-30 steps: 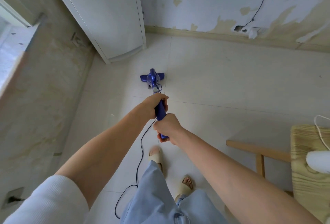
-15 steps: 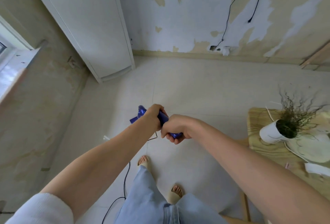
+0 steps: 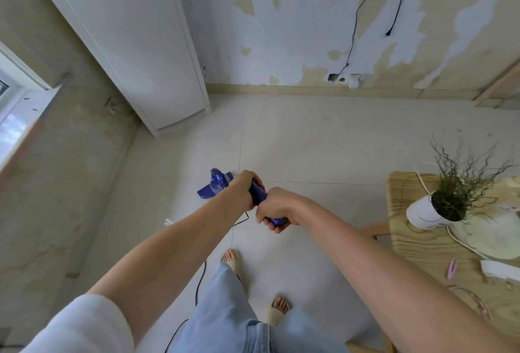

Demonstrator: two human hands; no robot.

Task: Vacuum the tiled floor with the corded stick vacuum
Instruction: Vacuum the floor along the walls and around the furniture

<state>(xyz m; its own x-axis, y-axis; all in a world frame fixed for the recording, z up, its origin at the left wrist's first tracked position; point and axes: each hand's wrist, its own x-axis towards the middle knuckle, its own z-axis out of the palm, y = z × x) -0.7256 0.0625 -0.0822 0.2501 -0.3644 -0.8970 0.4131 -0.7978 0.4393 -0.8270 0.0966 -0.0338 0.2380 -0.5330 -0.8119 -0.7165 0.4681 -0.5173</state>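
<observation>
Since one second ago, the blue corded stick vacuum [image 3: 218,184] has been drawn back from the white cabinet toward the feet, and the view has tilted up to take in more wall and table.

Nearest the camera, light blue jeans [image 3: 225,310] and two beige slippers [image 3: 277,314] stand on the pale tiled floor [image 3: 309,150]. A thin black power cord [image 3: 198,285] trails on the tiles to the left of the legs.

The right hand [image 3: 274,210] is clenched around the rear end of the blue handle. The left hand [image 3: 243,188] grasps the handle just ahead of it; the two hands are touching or nearly so. Beyond the left hand, the vacuum body and floor head sit low on the tiles, partly hidden by the forearm.

To the right, a light wooden table [image 3: 416,245] carries a white round pot [image 3: 426,213], tilted, which contains a wiry dark green plant [image 3: 461,184]. Near the pot lie a white cable [image 3: 461,243], a pink clip [image 3: 451,268] and a small white object [image 3: 498,268] that cannot be identified.

Farther off, a tall white cabinet [image 3: 135,43] stands in the left corner. The rear wall [image 3: 281,29] shows peeling white paint over beige. Two black wires [image 3: 356,23] hang down it; one reaches a socket [image 3: 342,78] near the skirting.
</observation>
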